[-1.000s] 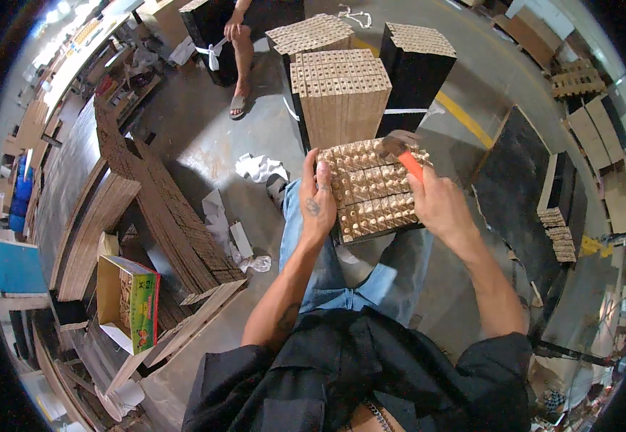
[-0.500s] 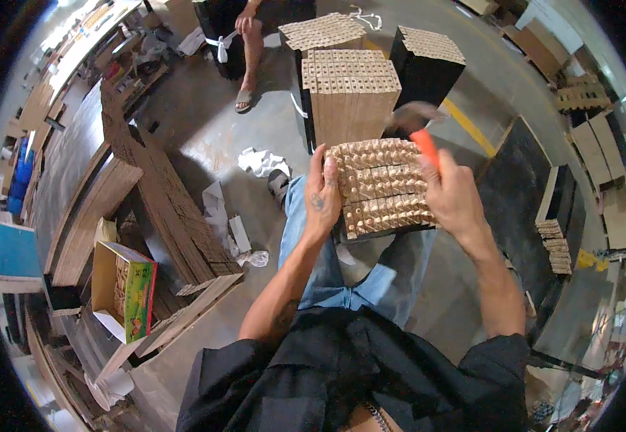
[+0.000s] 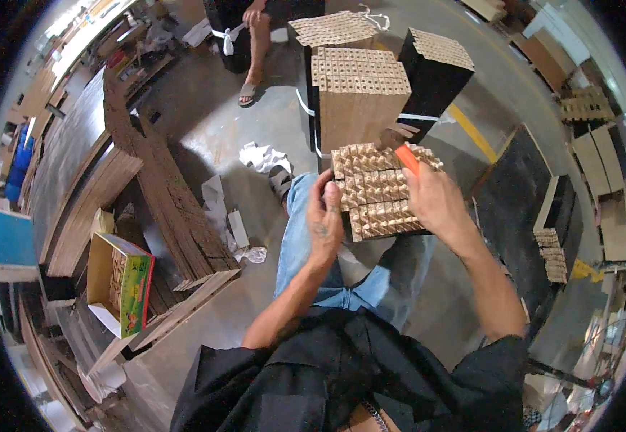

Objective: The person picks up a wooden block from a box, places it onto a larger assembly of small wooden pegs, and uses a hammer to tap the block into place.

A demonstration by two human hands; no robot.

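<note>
Between my knees stands a bundle of boards, its end faces up and several rows of wooden dowels sticking out of them. My left hand grips the bundle's left side, thumb near the top edge. My right hand is closed round the orange handle of a hammer. The dark hammer head, slightly blurred, is at the far row of dowels; whether it touches them I cannot tell. My right hand covers part of the bundle's right side.
Beyond the bundle stand other upright board stacks with drilled ends. At left, an open carton of dowels sits beside long dark boards. Crumpled white paper lies on the floor. Another person's leg shows at the back.
The hammer has come down from a raised, blurred swing to the far dowels. My left hand stays on the bundle's side. The whole view has shifted slightly.
</note>
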